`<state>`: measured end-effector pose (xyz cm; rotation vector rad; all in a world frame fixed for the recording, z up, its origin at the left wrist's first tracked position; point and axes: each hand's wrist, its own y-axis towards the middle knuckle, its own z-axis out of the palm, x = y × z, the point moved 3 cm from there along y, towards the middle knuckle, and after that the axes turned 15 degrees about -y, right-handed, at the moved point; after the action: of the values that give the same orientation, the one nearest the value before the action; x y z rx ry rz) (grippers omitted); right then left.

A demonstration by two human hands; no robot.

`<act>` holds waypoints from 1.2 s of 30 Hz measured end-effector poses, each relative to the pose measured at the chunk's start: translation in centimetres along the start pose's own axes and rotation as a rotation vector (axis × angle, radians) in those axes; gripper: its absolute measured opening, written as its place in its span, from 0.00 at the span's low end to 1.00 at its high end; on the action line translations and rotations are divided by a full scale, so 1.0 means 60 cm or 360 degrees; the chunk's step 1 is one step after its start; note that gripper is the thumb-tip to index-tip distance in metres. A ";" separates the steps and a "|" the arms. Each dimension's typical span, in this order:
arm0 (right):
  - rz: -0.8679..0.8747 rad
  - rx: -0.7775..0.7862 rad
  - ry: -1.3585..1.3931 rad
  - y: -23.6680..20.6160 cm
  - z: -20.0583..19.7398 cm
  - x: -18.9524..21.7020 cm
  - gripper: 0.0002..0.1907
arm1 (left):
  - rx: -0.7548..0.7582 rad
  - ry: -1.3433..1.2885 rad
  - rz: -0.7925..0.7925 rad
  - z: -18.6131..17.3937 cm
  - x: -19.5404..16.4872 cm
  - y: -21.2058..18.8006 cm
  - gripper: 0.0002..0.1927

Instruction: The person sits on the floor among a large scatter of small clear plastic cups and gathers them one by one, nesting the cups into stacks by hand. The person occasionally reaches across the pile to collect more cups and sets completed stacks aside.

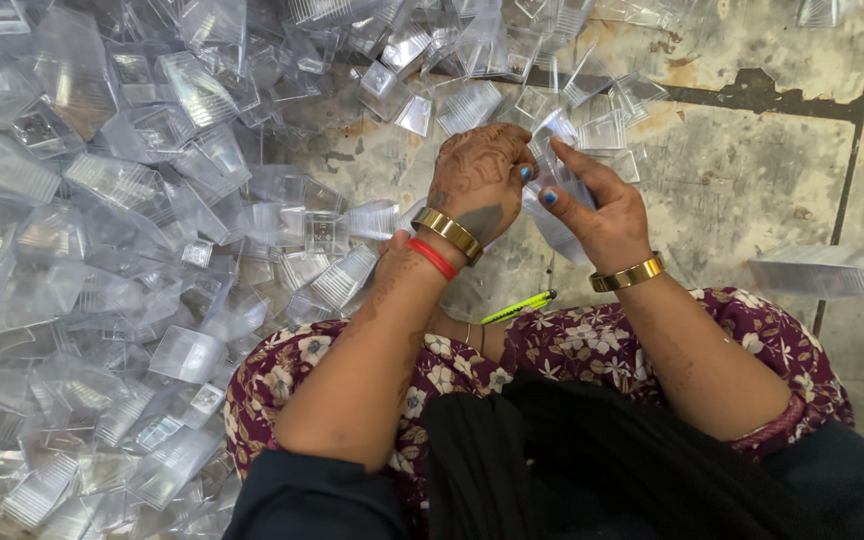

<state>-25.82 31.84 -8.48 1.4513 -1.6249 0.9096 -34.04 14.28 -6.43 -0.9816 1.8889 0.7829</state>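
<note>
Clear plastic cup (555, 190) at frame centre, being pinched between both hands, long axis running down-left. Left hand (477, 180) gripping its top; right hand (602, 215) gripping the side.

A yellow-green pen (519, 306) lies on the floral lap (592, 345); a stained stone floor (752, 180) stretches beyond.

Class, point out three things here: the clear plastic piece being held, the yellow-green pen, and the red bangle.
clear plastic piece (558, 176), head view, its middle between both hands.
yellow-green pen (518, 308), head view, barrel.
red bangle (433, 258), head view, top of band.
</note>
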 end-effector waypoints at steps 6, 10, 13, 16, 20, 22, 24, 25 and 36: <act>0.0056 -0.0019 -0.0180 0.000 0.001 -0.005 0.31 | -0.0220 -0.0115 -0.0045 -0.019 0.012 0.003 0.06; 0.0071 -0.0004 -0.0144 -0.001 0.000 -0.005 0.31 | -0.0204 -0.0160 -0.0110 -0.025 0.031 0.007 0.04; -0.0073 -0.0007 -0.0149 -0.002 -0.001 -0.007 0.29 | -0.0140 -0.0152 0.0049 -0.005 0.037 0.009 0.04; -0.0146 -0.0005 -0.0089 -0.002 0.000 -0.020 0.28 | -0.0135 -0.0074 0.0126 0.024 0.045 0.010 0.05; -0.0008 0.0151 0.0188 0.007 -0.007 -0.057 0.28 | -0.0304 -0.0026 0.0369 0.048 0.053 0.021 0.08; -0.0054 0.0284 0.0111 0.014 -0.012 -0.076 0.30 | -0.0184 0.0129 0.0140 0.064 0.060 0.032 0.05; 0.0006 0.0272 -0.0252 0.023 -0.019 -0.100 0.32 | -0.0140 0.0257 0.0058 0.074 0.058 0.041 0.08; 0.0059 0.0290 -0.0200 0.023 -0.022 -0.111 0.28 | -0.0123 0.0290 0.0042 0.078 0.054 0.046 0.09; 0.0098 0.0263 0.0491 0.024 -0.011 -0.076 0.25 | -0.0404 0.0325 -0.0291 0.052 0.067 0.085 0.11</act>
<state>-26.91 34.62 -12.27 1.2984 -1.3975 1.2608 -38.53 17.98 -10.65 -1.4184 1.8662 0.8529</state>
